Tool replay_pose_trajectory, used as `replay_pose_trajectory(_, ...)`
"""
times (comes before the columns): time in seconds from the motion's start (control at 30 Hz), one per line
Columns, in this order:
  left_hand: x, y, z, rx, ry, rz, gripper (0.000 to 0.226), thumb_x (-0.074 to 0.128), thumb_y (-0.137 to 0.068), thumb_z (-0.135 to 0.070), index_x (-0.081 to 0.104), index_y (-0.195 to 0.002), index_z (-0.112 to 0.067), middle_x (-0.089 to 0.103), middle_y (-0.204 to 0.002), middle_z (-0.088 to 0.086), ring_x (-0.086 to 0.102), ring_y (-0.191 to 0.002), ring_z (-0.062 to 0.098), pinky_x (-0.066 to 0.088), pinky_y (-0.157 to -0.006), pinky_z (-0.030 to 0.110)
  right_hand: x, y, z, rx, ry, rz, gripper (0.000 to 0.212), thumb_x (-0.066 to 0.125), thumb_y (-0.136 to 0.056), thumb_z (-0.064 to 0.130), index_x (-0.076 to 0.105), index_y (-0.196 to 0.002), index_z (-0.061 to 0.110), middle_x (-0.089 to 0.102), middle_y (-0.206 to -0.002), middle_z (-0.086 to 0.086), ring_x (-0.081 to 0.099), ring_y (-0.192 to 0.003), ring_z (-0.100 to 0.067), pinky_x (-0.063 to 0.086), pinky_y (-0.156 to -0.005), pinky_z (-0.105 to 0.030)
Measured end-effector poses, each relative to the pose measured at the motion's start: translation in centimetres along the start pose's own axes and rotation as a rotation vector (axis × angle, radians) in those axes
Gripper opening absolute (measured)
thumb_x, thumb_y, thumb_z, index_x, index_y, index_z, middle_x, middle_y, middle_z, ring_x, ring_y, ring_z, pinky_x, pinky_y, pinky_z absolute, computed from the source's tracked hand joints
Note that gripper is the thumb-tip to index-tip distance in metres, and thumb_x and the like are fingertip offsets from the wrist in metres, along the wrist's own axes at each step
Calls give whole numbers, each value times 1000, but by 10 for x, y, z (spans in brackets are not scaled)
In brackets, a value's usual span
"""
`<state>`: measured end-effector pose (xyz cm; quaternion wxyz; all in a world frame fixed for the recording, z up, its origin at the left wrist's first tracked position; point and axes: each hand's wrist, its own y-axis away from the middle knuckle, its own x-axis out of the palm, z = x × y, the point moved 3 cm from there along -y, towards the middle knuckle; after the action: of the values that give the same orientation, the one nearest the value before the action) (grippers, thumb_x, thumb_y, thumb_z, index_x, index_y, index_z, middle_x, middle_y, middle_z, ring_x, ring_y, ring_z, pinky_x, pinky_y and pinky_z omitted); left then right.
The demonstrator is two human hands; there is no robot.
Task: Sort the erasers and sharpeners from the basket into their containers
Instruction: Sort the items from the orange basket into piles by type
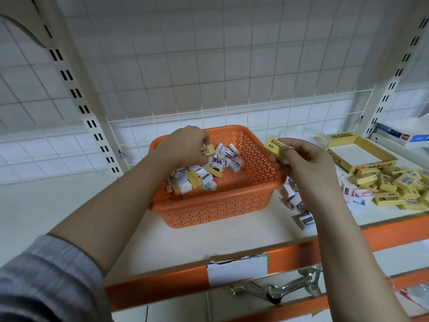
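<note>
Here, hands (185,147) pinching yellow erasers (275,148).

There is a single view, from a camera worn on the person's head. It looks forward and steeply down over both forearms onto a shelf (69,205), close enough that the arms run out of the lower corners. The basket (220,201) sits near the middle of the frame, the shelf's orange front edge crosses below it, and the wire-grid back panel (209,66) fills the upper half. Wide-angle bending curves the uprights at both sides. No second view shares the scene.
</note>
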<state>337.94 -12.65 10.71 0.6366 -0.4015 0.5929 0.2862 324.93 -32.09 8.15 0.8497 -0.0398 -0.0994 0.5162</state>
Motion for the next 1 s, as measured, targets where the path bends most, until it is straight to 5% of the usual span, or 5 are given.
replay_pose_trajectory(0.33, -18, 27, -62, 35, 419, -197, 20, 70, -75, -22, 66, -95, -19, 56, -91, -3, 54, -78, 10, 47, -72, 30, -42, 0, 1, -45, 17, -146, 18, 57, -89, 6, 67, -102, 12, 67, -69, 1, 66, -68, -8, 51, -63, -20)
replay_pose_trajectory(0.63, -5, 26, -187, -4, 497, -338, 20, 70, -75, -23, 68, -95, -24, 50, -77, -16, 50, -69, -1, 36, -64, 8, -170, -19, 2, -95, 179, -161, 31, 65, -83, 11, 67, -109, 27, 69, -89, 2, 62, -74, -12, 47, -64, -25)
replay_pose_trajectory(0.87, 28, 32, -289, -198, 593, -306, 22, 74, -75, -28, 70, -96, -23, 59, -85, -9, 56, -76, 6, 47, -73, 24, -293, -49, 3, -46, 345, -195, 25, 69, -82, 13, 68, -107, 15, 71, -86, 3, 64, -69, 0, 45, -60, -9)
replay_pose_trajectory(1.0, 43, 26, -315, -205, 552, -272, 26, 74, -76, -28, 71, -100, -19, 60, -82, -4, 52, -70, 3, 39, -62, 9, -330, -65, -5, -47, 659, -256, 27, 69, -82, 19, 68, -107, 8, 61, -76, 3, 56, -66, -10, 35, -50, -1)
